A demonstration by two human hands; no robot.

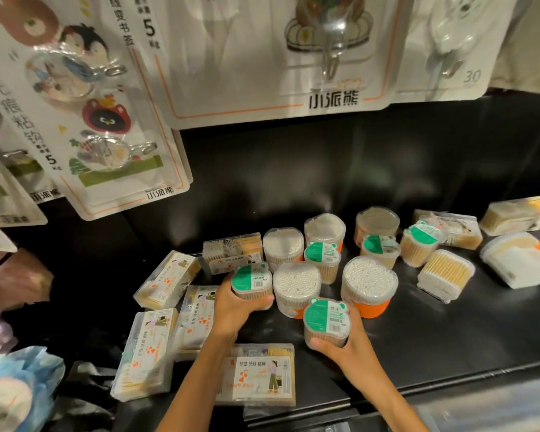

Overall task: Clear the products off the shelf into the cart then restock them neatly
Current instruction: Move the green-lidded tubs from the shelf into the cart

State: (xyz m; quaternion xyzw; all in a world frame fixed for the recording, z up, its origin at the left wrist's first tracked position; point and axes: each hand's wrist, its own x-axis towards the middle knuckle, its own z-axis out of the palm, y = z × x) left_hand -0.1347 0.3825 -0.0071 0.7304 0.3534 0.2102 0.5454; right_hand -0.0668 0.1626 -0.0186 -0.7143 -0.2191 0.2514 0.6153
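**Two green-lid tubs in the hands above a black shelf**

Nearest to the front edge of the black shelf (418, 347) lies a flat clear box (256, 374) with a printed label showing a figure; pale sticks show at its far side. The right hand (340, 341) holds a small clear tub with a green lid (327, 322), thumb curled on the near side and fingers wrapped round the far side. The tub is full of thin wooden sticks. The left hand (234, 304) grips a second green-lid tub (252, 280) with the same contents, fingers curled around its wall.

Left of the arms, three more flat boxes (147, 353) lie at different angles near the left end of the shelf. Between and behind the hands stand round tubs of cotton swabs (368, 283), white tips upward, some with an orange base. Further back are more green-lid tubs (321, 255), a rectangular pack of swabs on its side (446, 272) and, towards the right end, larger white packs (515, 258).

Hanging cards with adhesive hooks (113, 129) cover the upper part of the view; their tops are cut off. At the lower left, blue plastic wrapping (16, 385) is blurred and I cannot tell what it holds. The cart does not show anywhere.
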